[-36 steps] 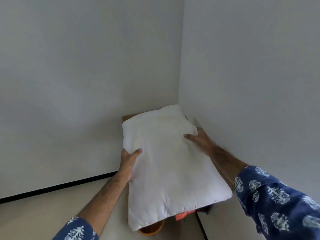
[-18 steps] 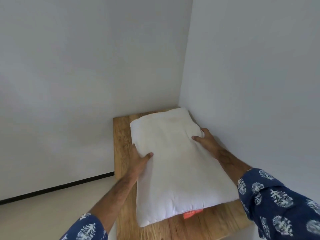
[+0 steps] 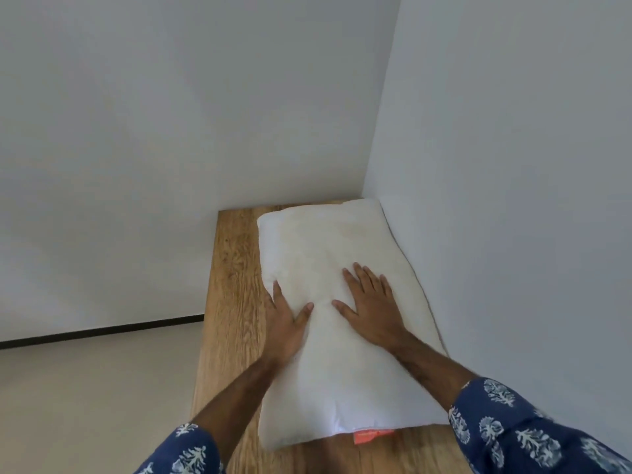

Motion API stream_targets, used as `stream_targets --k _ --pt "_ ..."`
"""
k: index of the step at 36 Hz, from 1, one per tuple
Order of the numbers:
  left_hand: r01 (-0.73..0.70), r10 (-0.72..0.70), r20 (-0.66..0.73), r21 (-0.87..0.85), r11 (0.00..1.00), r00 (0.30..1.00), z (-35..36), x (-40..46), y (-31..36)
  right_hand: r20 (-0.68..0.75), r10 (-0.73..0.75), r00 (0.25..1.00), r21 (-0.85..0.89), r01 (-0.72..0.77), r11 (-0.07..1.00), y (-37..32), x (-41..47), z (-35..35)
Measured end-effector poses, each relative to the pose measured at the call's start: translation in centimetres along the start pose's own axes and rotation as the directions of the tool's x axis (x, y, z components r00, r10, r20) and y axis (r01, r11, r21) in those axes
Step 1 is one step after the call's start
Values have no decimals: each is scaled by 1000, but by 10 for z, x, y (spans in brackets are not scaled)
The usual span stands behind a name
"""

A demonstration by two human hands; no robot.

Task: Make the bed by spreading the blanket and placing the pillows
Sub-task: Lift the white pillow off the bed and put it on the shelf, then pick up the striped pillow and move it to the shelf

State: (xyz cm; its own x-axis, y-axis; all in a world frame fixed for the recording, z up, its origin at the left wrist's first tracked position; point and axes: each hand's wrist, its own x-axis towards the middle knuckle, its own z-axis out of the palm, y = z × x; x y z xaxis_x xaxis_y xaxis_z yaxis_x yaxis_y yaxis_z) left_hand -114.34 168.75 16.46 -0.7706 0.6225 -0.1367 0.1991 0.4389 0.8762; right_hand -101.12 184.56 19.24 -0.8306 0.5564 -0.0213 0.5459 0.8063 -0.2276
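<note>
Now the pillow (image 3: 342, 323) is lying flat on the wooden board (image 3: 232, 285) in the far right corner, no longer carried. Right hand (image 3: 371, 309) is pressing it, fingers flat; left hand (image 3: 285, 323) is probably cupping its left edge. Placement seems nearly finished.

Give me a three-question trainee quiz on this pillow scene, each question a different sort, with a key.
1. True or false: the right hand lies flat on top of the white pillow.
2. Multiple choice: where is the left hand? A) in the air above the floor B) at the pillow's left edge, thumb on top C) on the orange tag
3. Fill in: the pillow lies on a ______ surface in the corner of two walls.

Key: 1 true; 2 B; 3 wooden
</note>
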Motion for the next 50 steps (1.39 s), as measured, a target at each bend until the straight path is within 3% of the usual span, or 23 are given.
stream_targets --k 6,12,17,22,25,29,33,38,43,50 --pt "-14 11 13 285 958 1000 -23 -17 -10 29 -64 998 -61 66 996 -17 4 1" --pt "13 40 -58 708 706 998 -75 -61 -30 94 -350 932 -85 357 930 -85 14 -4" --pt "190 -10 -227 791 581 974 -144 -131 -67 184 -592 784 -58 610 790 -189 -6 11" --pt "442 -116 -449 741 505 886 -218 -250 -116 245 -786 567 -31 815 578 -311 -64 37" --pt "595 -202 -575 657 463 793 -253 -342 -149 278 -873 401 -11 910 414 -384 -119 58" --pt "777 -392 -685 439 452 614 -283 -476 -183 285 -945 159 27 984 174 -474 -213 84" --pt "867 -430 -784 262 425 448 -301 -611 -196 290 -956 -48 56 998 -34 -558 -321 104" --pt "955 -482 -846 98 279 227 -307 -763 -208 266 -923 -277 124 960 -252 -640 -460 121" --pt "984 -518 -855 -81 158 13 -291 -894 -228 260 -843 -470 183 882 -435 -698 -584 139" --pt "961 -510 -823 -276 -26 -250 -262 -1039 -258 240 -696 -677 214 736 -642 -764 -745 172"
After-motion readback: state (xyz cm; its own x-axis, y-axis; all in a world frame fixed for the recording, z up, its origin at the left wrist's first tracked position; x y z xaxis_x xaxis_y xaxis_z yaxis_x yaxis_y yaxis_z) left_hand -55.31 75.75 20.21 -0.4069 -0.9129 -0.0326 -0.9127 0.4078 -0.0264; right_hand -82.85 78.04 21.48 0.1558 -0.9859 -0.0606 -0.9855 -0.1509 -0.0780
